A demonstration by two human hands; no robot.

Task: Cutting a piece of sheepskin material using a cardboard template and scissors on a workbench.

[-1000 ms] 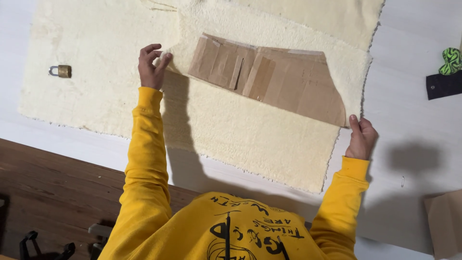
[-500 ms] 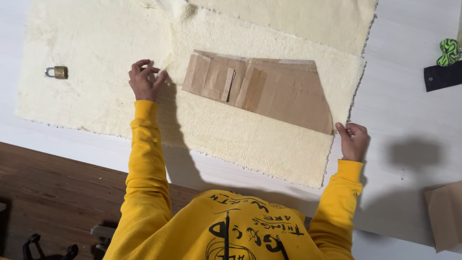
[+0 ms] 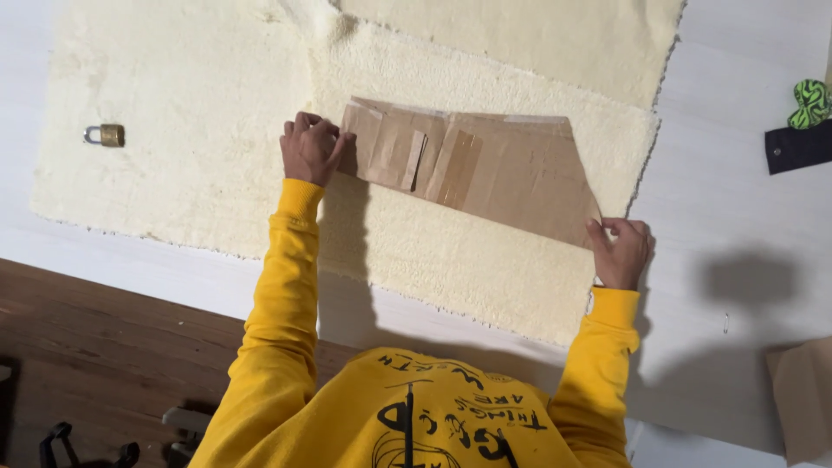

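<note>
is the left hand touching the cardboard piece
Touching. In the head view, the left hand has its fingers on the left end of the cardboard piece, with no gap between them.

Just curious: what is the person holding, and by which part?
The cardboard template: left hand grips its left end, right hand its lower right corner.

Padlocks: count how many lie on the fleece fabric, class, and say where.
1. The brass padlock lies on the cream fleece fabric near its left edge, well left of the left hand. None looks hidden.
</note>
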